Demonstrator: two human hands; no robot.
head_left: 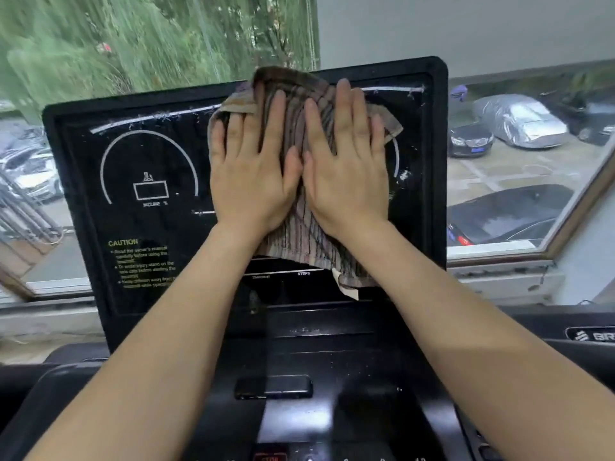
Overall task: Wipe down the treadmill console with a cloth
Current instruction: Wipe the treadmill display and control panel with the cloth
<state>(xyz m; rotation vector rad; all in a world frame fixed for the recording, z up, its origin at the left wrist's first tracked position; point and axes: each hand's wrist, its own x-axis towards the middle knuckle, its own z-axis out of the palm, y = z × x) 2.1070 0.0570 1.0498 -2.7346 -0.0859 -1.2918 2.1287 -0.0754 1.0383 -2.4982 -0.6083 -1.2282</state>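
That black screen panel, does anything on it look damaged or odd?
Yes. The console panel shows whitish scuffs along its upper white line and near the top right corner; scratches or lint, I cannot tell. Both hands press the striped cloth flat against it.

Beyond my fingertips: a wide window [519, 181] in a pale, worn frame [499, 257], daylight flat and grey. Above my right hand, a plain grey wall [466, 31]. Outside, past my left hand, dense green foliage [133, 44]; past my right, parked cars [469, 141], one under a silver cover [519, 119], on wet paving [499, 171].
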